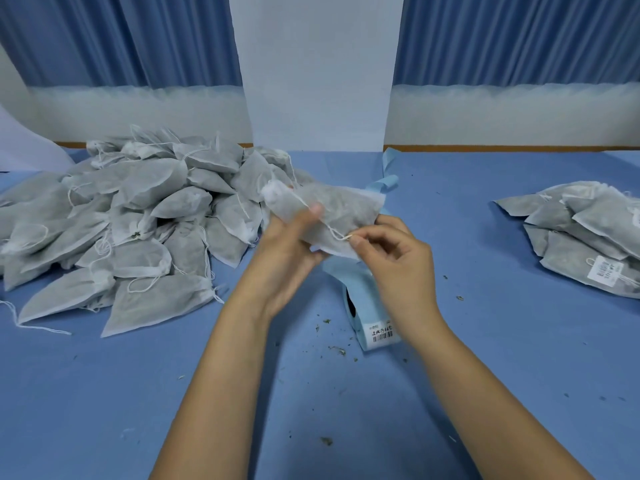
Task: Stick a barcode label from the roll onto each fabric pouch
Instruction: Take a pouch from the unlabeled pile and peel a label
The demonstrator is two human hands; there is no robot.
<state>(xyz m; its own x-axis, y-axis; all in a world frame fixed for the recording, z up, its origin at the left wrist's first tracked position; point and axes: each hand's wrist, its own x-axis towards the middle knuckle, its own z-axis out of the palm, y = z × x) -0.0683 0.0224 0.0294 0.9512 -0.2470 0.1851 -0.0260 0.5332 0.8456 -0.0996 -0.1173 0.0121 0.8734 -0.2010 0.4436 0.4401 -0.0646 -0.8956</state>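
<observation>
The pouch is of thin grey-white fabric, and a dark dried filling shows through it. A white drawstring comes from its gathered neck. The pouch is held in the air over the middle of the desk, above the light-blue label roll. The grip of the left hand is closed on the pouch, with the fingers under it and the thumb on top. The grip of the right hand pinches the drawstring between thumb and forefinger.

The desk has a blue cover with small dry crumbs on it. A big pile of pouches lies at the left and a smaller stack at the right. Behind are blue curtains and a white pillar.

The long axis of the pouch runs left to right, with the neck toward the pile.
</observation>
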